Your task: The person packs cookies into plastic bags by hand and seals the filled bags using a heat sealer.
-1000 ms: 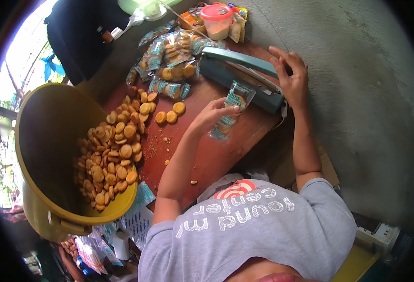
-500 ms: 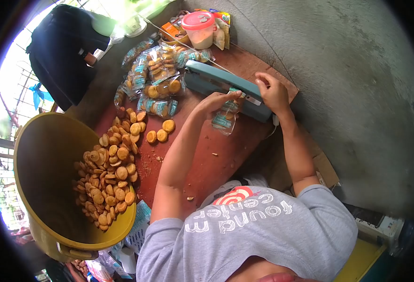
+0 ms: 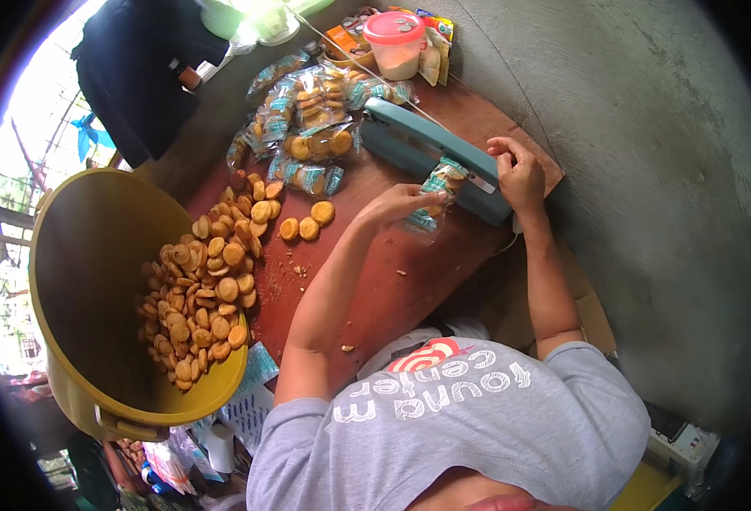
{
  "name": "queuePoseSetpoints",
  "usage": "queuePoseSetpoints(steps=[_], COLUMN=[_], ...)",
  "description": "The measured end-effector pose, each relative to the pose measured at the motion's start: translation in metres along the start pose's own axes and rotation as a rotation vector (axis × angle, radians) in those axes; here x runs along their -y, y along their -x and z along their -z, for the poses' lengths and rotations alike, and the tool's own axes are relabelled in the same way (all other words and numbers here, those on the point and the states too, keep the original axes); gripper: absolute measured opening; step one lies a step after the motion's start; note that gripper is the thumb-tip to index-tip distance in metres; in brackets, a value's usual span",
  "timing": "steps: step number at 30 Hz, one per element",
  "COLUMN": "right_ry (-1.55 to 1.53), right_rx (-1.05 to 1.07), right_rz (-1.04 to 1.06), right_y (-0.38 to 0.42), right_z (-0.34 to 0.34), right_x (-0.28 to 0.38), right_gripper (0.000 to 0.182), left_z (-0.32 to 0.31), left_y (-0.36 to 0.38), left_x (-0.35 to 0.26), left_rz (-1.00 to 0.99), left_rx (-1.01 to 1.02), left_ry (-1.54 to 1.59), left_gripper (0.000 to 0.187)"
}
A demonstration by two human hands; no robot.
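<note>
My left hand [image 3: 405, 204] is closed on a clear plastic packet of round biscuits [image 3: 445, 177] with teal print. The packet's upper end lies against the long blue-green bar of an impulse heat sealer [image 3: 435, 132]. At the sealer's right end, my right hand [image 3: 522, 180] rests over the tip of the arm, its fingers bent inward. Left of the sealer lies a pile of filled biscuit packets [image 3: 307, 119]. A few loose biscuits [image 3: 309, 228] sit on the red table [image 3: 367, 281], among crumbs.
A big yellow bucket [image 3: 77, 183] lies tipped at the left, biscuits [image 3: 201, 298] spilling from it onto the table. At the back stands a tub with a pink lid [image 3: 392, 38]. Dark cloth [image 3: 132, 68] hangs at the window. A grey wall [image 3: 648, 170] bounds the right side.
The view has shifted, so the table things sit farther right. My left hand has moved lower along the packet, showing more of its upper end. My right hand stays at the sealer's end.
</note>
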State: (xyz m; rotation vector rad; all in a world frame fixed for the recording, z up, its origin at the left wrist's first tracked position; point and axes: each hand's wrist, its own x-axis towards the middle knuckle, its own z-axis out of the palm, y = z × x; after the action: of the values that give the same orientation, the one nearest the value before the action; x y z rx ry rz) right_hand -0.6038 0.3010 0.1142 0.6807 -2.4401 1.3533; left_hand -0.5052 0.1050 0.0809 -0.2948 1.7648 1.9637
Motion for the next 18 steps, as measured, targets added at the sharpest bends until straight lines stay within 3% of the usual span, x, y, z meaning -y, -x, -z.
queuePoseSetpoints(steps=[6,9,11,14,18], right_ry=[-0.001,-0.028,0.179,0.308,0.207], right_rx=[-0.032,-0.192,-0.318,-0.332,-0.38], right_rz=[0.005,0.101,0.388,0.443,0.604], right_y=[0.004,0.01,0.012,0.009,0.012], right_z=[-0.001,-0.006,-0.007,0.005,0.015], right_x=[0.007,0.007,0.004,0.027,0.084], right_gripper=[0.023,0.02,0.016,0.013,0.014], left_z=[-0.003,-0.005,-0.007,-0.013,-0.012], left_y=[0.015,0.014,0.014,0.023,0.049], left_x=[0.006,0.015,0.019,0.02,0.019], left_rz=[-0.043,-0.078,-0.109,-0.158,-0.245], left_rx=[-0.047,-0.074,-0.108,-0.149,-0.222], left_ry=[-0.025,-0.028,-0.013,-0.001,0.017], left_gripper=[0.052,0.052,0.052,0.051,0.048])
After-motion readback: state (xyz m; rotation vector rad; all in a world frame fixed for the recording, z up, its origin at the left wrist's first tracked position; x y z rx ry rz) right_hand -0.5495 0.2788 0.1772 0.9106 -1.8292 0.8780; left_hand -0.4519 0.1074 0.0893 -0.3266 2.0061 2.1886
